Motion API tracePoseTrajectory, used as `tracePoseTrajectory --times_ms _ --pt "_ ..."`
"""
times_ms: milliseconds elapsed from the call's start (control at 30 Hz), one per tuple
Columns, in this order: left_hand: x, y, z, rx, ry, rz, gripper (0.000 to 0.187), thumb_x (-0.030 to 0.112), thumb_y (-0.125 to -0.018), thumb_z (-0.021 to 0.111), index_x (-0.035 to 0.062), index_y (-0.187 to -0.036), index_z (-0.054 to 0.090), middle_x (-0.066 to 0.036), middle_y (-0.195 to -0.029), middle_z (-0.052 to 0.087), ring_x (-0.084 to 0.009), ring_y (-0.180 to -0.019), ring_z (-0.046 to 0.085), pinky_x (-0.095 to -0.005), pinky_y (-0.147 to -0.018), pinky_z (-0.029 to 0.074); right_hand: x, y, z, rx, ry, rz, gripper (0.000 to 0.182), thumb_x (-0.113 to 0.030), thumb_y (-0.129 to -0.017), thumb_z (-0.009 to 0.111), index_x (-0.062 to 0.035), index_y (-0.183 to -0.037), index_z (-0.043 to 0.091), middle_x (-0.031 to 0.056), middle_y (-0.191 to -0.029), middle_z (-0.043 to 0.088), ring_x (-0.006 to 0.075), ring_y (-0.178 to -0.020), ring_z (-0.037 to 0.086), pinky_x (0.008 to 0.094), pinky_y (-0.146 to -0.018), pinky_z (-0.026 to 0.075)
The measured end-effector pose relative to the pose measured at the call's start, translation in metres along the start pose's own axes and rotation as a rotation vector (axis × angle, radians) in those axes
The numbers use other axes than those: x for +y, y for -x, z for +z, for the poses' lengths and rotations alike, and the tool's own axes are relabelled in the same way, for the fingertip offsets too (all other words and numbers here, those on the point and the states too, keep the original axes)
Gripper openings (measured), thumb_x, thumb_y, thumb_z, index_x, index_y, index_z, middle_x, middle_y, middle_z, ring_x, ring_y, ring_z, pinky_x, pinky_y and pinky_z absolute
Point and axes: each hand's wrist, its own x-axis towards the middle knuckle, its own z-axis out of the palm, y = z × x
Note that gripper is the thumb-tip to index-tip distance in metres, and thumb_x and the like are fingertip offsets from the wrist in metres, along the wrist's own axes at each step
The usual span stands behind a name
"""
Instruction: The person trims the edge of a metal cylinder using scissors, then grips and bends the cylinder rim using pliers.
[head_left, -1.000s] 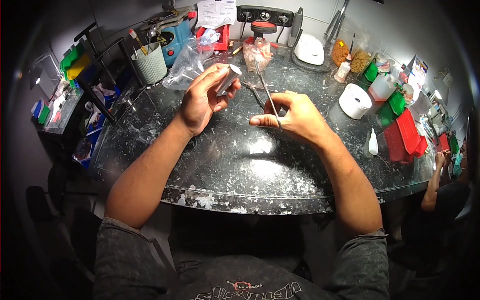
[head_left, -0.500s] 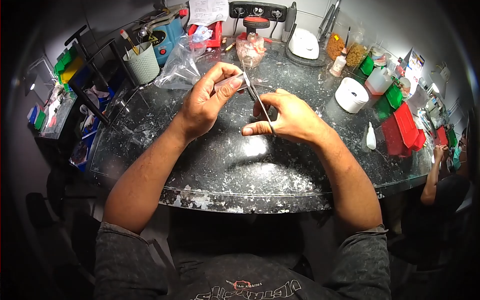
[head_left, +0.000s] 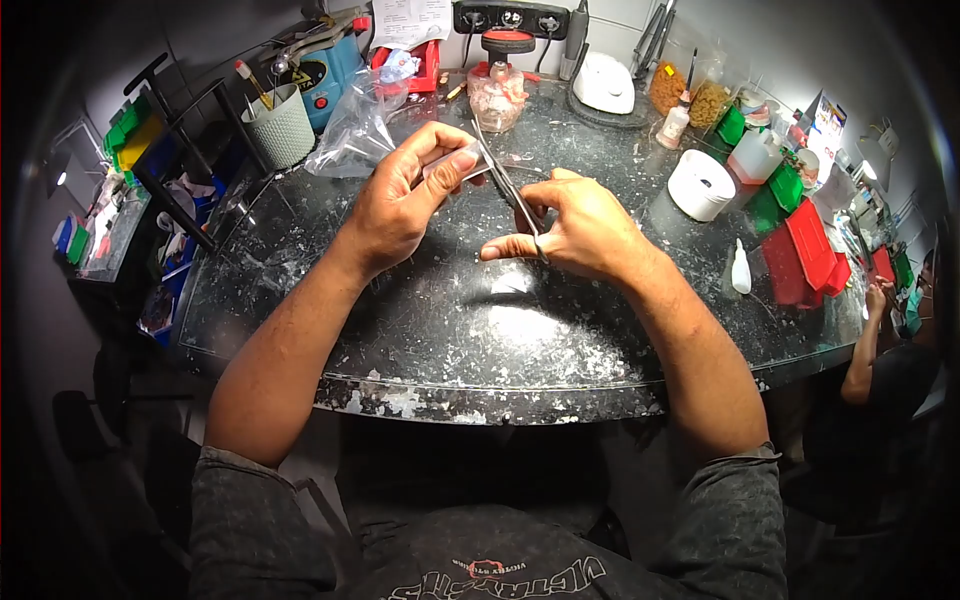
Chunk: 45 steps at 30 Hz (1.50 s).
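Pinched between thumb and fingers of my left hand (head_left: 400, 205) is a small piece of clear plastic (head_left: 482, 164). My right hand (head_left: 592, 228) grips a pair of metal scissors (head_left: 507, 184), its thumb stretched out to the left below the handles. The blades point up and to the left and overlap the plastic's right edge in this view. Both hands are above the dark, scuffed workbench (head_left: 440, 330). Just behind my left hand lies a crumpled clear plastic bag (head_left: 350, 135).
At the back stand a pinkish dental model (head_left: 497, 100) and a white device (head_left: 604, 82). A white round container (head_left: 702, 186), a small white bottle (head_left: 740, 268) and red bins (head_left: 812, 245) are on the right. A woven pot (head_left: 282, 128) stands left. Another person (head_left: 880, 350) sits far right.
My left hand has moved slightly left and down with the plastic. The scissors have tilted further left, their blades now lying along the plastic's right edge.
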Motion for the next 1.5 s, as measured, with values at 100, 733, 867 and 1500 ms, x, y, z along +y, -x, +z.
tracePoseTrajectory --times_ms 100,733,867,1500 --pt "0.002 0.000 -0.004 0.009 0.014 -0.025 0.023 0.030 -0.104 0.049 0.0094 -0.110 0.057 0.001 -0.091 0.062 -0.0012 -0.072 0.047 -0.0184 -0.063 0.036 0.002 -0.003 0.003 0.035 -0.037 -0.020 0.069 -0.073 -0.066 0.073 -0.0050 -0.078 0.070 0.0108 -0.066 0.063 0.0281 -0.075 0.064 0.0412 -0.071 0.051" --pt "0.008 -0.002 -0.005 0.175 0.000 -0.152 0.030 0.037 -0.105 0.043 0.0117 -0.100 0.059 0.006 -0.081 0.055 -0.0012 -0.071 0.046 -0.0176 -0.061 0.036 0.001 -0.001 0.010 0.061 -0.347 0.023 0.058 -0.051 -0.072 0.081 0.0002 -0.062 0.057 0.0040 -0.049 0.044 0.0106 -0.051 0.035 0.0323 -0.047 0.035" --pt "0.000 -0.002 -0.008 0.155 -0.049 -0.160 0.032 0.040 -0.105 0.040 0.0144 -0.107 0.059 0.004 -0.081 0.055 -0.0025 -0.070 0.046 -0.0185 -0.060 0.036 -0.004 -0.002 -0.002 -0.014 -0.321 0.134 0.058 -0.054 -0.071 0.081 0.0000 -0.065 0.061 0.0041 -0.052 0.048 0.0115 -0.053 0.040 0.0319 -0.051 0.039" --pt "-0.007 0.000 0.000 0.075 -0.071 -0.059 0.024 0.033 -0.105 0.046 0.0107 -0.101 0.056 0.007 -0.083 0.054 -0.0001 -0.072 0.046 -0.0176 -0.063 0.037 0.000 0.000 0.010 -0.074 -0.088 -0.013 0.081 -0.081 -0.066 0.066 -0.0046 -0.092 0.070 0.0148 -0.093 0.067 0.0306 -0.105 0.060 0.0428 -0.092 0.049"
